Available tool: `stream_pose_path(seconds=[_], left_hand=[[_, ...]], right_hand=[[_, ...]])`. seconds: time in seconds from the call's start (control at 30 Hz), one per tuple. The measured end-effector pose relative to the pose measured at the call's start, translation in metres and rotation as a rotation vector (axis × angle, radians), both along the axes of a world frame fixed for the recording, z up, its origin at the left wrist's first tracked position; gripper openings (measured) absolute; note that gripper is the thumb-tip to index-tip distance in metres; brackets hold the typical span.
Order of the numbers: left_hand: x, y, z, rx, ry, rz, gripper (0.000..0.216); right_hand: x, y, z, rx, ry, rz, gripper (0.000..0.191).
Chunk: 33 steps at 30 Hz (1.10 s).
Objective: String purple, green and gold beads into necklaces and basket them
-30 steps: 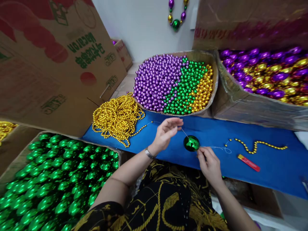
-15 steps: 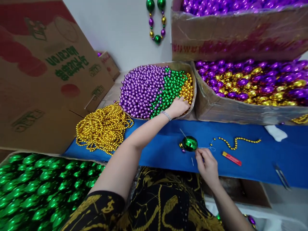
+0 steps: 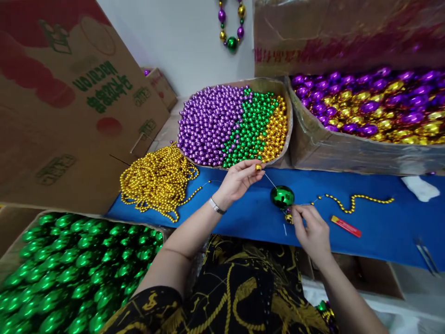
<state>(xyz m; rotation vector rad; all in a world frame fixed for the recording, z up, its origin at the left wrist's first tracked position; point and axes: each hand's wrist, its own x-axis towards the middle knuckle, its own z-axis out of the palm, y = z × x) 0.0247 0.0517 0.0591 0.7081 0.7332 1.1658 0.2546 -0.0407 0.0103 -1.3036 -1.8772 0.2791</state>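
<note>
My left hand (image 3: 239, 183) pinches a small gold bead (image 3: 258, 167) at the front edge of the box of small beads (image 3: 290, 139). That bead is close to the tip of a thin needle (image 3: 270, 179), which sticks out of a large shiny green bead (image 3: 282, 196). My right hand (image 3: 312, 230) is closed at the lower right of the green bead, its fingertips pinching the thread there. Small gold and purple beads (image 3: 288, 217) hang just below the green bead. From my right fingers the thread runs to a short gold bead strand (image 3: 352, 200) on the blue cloth (image 3: 250, 222).
A heap of gold bead strands (image 3: 156, 178) lies left on the table. Boxes hold large green beads (image 3: 69, 273) and purple and gold beads (image 3: 375, 109). A red and yellow packet (image 3: 346, 226), tweezers (image 3: 427, 256) and a white cloth (image 3: 420, 188) lie right. A bead necklace (image 3: 232, 44) hangs on the wall.
My left hand has come out of the gold beads in the box, back toward me, with one gold bead in its fingers. My right hand still pinches beside the green bead.
</note>
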Motion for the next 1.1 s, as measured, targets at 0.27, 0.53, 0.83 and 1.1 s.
stream_pose_path(seconds=[0.27,0.53,0.83,1.1], left_hand=[[-0.011,-0.016,-0.011,-0.037,-0.029,0.089,0.026],[-0.011,-0.027,-0.021,0.168,0.217,0.087,0.034],[0.004,-0.047,-0.048,0.311,0.648,0.064,0.022],[0.024,-0.026,0.040,0.563,0.577,-0.031,0.014]], right_hand=[[-0.012,-0.001,-0.005,-0.025,-0.031,0.057,0.016],[-0.021,-0.003,-0.027,-0.096,-0.027,0.023,0.019],[-0.020,-0.002,-0.068,-0.202,-0.101,-0.017,0.030],[-0.028,0.025,-0.006,-0.152,0.205,0.149,0.029]])
